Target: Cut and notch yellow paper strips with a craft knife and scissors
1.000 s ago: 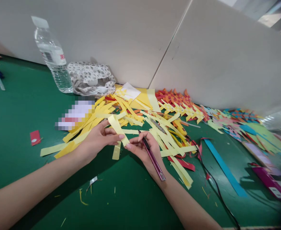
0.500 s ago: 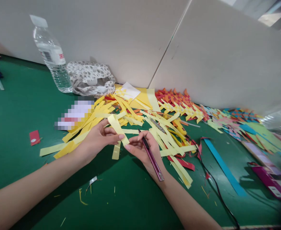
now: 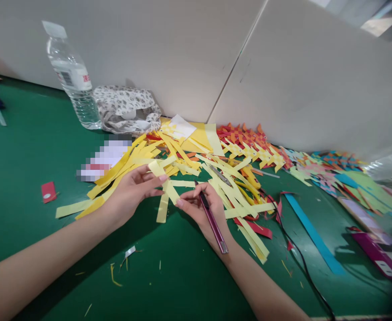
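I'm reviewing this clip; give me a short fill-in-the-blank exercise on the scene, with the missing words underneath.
1. The left hand and the right hand both touch one pale ____ strip of paper.
2. The slim purple tool is in the person's ____ hand.
3. The bare part of the tabletop is coloured ____.
4. In the picture, the clear bottle stands to the ____ of the patterned cloth.

Missing words: yellow; right; green; left.

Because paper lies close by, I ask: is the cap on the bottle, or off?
On: the white cap covers the top of the bottle.
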`<state>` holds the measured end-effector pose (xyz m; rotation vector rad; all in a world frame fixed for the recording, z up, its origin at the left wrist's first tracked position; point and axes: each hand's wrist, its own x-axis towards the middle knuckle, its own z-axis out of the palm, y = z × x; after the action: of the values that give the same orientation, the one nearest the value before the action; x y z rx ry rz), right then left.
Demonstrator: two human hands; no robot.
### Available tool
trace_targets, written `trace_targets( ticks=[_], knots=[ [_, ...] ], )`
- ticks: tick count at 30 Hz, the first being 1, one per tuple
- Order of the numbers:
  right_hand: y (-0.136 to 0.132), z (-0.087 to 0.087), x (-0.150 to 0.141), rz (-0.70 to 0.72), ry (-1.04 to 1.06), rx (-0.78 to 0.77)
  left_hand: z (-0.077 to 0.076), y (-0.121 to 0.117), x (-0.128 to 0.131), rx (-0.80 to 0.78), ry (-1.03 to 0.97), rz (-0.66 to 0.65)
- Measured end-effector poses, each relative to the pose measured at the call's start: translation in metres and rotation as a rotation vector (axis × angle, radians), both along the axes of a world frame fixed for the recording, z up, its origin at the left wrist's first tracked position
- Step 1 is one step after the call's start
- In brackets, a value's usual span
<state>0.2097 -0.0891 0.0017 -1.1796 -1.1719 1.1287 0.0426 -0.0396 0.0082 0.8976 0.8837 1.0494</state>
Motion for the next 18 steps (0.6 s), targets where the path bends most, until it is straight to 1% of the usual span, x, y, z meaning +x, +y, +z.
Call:
trace_targets(
  ticks=[4,7,13,18],
  knots=[
    [0.0003,-0.0002,-0.0004,-0.006,-0.003,-0.020,-0.0005,0.0048,-0.0020,-0.020,-0.028,0.093],
    [0.0011,-0.0018,-0.0003,-0.015,-0.003,-0.030,0.0006,0.0076,-0.0032,-0.016,-0.032,0.128],
    [0.0006,0.0010,0.0001,-0.012,-0.011,-0.034,0.0031,0.0090,-0.0047,-0.028,-0.015,0.136],
    [0.0001,0.0049,-0.0004,-0.034,0.032,-0.058,0.0029,0.0085,-0.0050,-0.031,-0.025,0.136]
  ],
)
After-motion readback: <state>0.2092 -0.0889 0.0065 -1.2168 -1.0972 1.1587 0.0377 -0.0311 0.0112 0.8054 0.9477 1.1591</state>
